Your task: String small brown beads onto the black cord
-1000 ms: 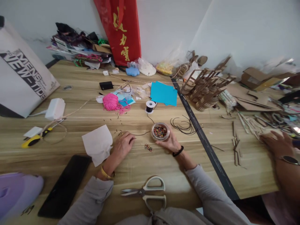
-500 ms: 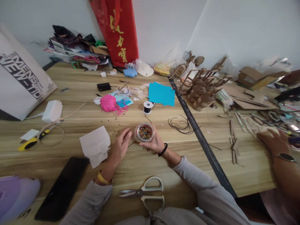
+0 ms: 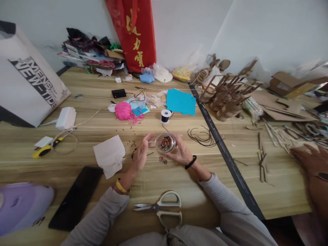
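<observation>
My right hand is wrapped round a clear glass jar with colourful beads inside, its mouth tilted toward me. To the left of the jar, my left hand is held on edge, fingers extended and nothing visible in it. A small cluster of beads lies on the wood just below the jar. Black cord runs from a spool down behind the jar. Short dark bits are scattered beyond my left hand. Nearer me rest the scissors, blades pointing left.
A white tissue and a black phone lie left. Pink yarn, blue sheets and coiled black cord are farther back. Wooden baskets stand back right. Another person's hand rests at the far right.
The jar has shifted slightly right with my right hand, and my left hand has moved away from it. More of the bead cluster shows below the jar. The whole view has shifted a little.
</observation>
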A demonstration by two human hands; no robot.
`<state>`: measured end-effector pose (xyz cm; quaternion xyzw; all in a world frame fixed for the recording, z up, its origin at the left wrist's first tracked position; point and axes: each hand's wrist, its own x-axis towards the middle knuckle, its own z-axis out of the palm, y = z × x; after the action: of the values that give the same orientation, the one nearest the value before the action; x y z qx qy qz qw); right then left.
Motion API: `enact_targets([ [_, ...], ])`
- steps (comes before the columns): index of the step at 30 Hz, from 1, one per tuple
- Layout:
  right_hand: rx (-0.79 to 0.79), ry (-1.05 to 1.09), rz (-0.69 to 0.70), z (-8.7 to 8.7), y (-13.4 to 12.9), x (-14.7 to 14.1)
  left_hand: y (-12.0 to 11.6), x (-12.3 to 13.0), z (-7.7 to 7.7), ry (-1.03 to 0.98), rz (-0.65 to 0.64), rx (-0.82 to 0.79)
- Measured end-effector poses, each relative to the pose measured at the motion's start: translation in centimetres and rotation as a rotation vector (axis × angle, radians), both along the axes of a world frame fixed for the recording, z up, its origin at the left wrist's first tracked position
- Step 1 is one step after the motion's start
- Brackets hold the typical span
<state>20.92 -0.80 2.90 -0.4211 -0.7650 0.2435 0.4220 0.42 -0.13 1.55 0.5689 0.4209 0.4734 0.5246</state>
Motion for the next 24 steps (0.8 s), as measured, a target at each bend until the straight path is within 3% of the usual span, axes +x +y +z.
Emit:
enact_targets([
  [7,0.042,-0.245,0.091,0.8,0.3,1.8,0.0,2.7,1.1,0.023,-0.04,0.005],
  [16,0.059,-0.353,0.076,0.8,1.4,2.4,0.4,5.9,0.7,0.157,0.18,0.072],
  [20,0.04,-0.283,0.062,0.5,1.4,2.9,0.6,6.1,0.4,0.168,0.203,0.026],
  [24,-0.028,-0.094,0.04,-1.0,1.4,3.5,0.3,6.1,0.4,0.146,0.228,-0.034],
])
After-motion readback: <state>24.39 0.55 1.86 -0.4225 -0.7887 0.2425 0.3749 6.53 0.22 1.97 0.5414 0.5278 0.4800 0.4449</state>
